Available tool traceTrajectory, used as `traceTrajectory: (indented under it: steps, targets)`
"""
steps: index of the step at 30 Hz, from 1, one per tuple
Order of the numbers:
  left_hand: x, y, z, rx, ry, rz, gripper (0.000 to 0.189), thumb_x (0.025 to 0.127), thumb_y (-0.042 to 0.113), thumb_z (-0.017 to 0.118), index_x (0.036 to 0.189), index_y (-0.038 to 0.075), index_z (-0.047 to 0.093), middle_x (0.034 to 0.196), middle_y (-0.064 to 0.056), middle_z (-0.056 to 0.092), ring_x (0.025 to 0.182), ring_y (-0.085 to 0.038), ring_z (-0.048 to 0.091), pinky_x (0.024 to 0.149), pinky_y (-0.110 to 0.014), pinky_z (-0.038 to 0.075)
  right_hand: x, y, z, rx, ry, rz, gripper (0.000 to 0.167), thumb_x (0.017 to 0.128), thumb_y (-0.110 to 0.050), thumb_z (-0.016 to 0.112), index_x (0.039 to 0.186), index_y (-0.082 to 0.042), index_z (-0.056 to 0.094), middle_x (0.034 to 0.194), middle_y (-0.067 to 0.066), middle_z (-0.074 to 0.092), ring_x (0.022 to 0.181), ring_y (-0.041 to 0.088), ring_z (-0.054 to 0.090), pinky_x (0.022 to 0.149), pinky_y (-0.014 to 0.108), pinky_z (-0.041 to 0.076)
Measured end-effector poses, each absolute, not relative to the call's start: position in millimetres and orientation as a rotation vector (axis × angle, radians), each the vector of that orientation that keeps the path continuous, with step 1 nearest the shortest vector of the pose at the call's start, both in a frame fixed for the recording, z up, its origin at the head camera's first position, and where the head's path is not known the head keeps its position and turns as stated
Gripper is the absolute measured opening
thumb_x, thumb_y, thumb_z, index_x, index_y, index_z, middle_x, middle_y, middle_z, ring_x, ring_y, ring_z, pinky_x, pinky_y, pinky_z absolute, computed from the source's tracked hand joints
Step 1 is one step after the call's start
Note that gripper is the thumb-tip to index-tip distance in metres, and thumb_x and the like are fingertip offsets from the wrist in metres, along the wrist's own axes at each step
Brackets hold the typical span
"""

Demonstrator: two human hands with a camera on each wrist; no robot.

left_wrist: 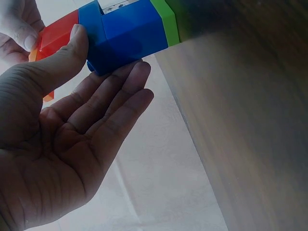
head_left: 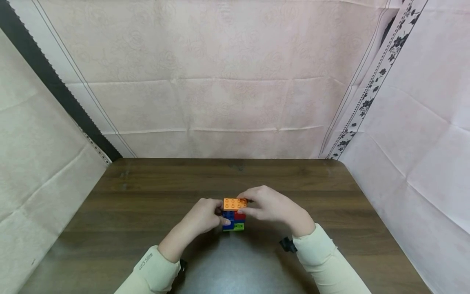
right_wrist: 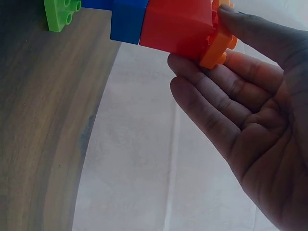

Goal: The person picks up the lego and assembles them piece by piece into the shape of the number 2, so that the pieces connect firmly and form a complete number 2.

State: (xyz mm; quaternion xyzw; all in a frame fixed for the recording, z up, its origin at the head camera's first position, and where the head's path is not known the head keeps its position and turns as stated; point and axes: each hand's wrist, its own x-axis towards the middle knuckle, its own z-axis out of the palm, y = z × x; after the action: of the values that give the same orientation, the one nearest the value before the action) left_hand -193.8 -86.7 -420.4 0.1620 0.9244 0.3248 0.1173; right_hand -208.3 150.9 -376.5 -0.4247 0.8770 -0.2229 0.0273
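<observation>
A small tower of toy building bricks stands in front of the person, between the two hands. At its foot is a flat green brick point(head_left: 239, 226), with blue bricks point(left_wrist: 134, 31) above it. Higher up sits a red brick point(right_wrist: 175, 26), and a flat orange brick point(head_left: 233, 203) with studs tops the tower. The left hand point(head_left: 203, 214) grips the tower's side, thumb near the join of red and blue, fingers behind the blue. The right hand point(head_left: 273, 207) pinches the orange brick between thumb and fingers; in the right wrist view it is slightly tilted against the red one.
The tower is on a brown wood-grain table point(head_left: 165, 175). Pale patterned cloth point(head_left: 227, 102) hangs behind the table and along both sides. A dark band point(head_left: 55, 81) runs down the cloth at left, a floral border point(head_left: 367, 98) at right.
</observation>
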Motion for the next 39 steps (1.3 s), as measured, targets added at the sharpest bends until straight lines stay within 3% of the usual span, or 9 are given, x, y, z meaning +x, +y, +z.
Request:
traceTrajectory:
  steps: [6, 15, 22, 39]
  targets:
    - [-194.6, -87.2, -420.1, 0.477, 2.704, 0.943, 0.037, 0.084, 0.029, 0.083, 0.112, 0.008, 0.071, 0.091, 0.001, 0.070, 0.078, -0.013, 0.062, 0.081, -0.042, 0.056, -206.7, 153.4, -377.4, -1.304, 2.712, -0.696, 0.033, 0.094, -0.029, 0.073, 0.122, -0.011, 0.069, 0.112, -0.002, 0.071, 0.093, 0.013, 0.067, 0.084, 0.026, 0.055]
    - [-193.8, -87.5, -419.0, 0.467, 2.703, 0.950, 0.037, 0.084, 0.029, 0.083, 0.112, 0.008, 0.071, 0.093, 0.001, 0.070, 0.080, -0.014, 0.062, 0.082, -0.042, 0.056, -206.7, 153.6, -380.2, -1.289, 2.717, -0.712, 0.033, 0.095, -0.031, 0.072, 0.123, -0.013, 0.069, 0.114, -0.003, 0.071, 0.090, 0.001, 0.063, 0.082, 0.022, 0.054]
    - [-193.8, -86.8, -419.2, 0.463, 2.706, 0.952, 0.038, 0.085, 0.030, 0.083, 0.113, 0.008, 0.071, 0.094, 0.000, 0.071, 0.082, -0.014, 0.063, 0.085, -0.044, 0.055, -207.5, 153.5, -382.5, -1.283, 2.711, -0.727, 0.035, 0.095, -0.032, 0.072, 0.124, -0.013, 0.069, 0.114, -0.003, 0.071, 0.090, 0.002, 0.063, 0.084, 0.026, 0.055]
    - [-193.8, -86.7, -419.8, 0.469, 2.711, 0.942, 0.039, 0.084, 0.030, 0.083, 0.112, 0.007, 0.071, 0.094, -0.001, 0.071, 0.081, -0.014, 0.063, 0.083, -0.042, 0.056, -207.1, 154.0, -381.7, -1.258, 2.686, -0.761, 0.035, 0.095, -0.033, 0.071, 0.125, -0.016, 0.069, 0.113, -0.007, 0.071, 0.086, 0.001, 0.063, 0.081, 0.022, 0.054]
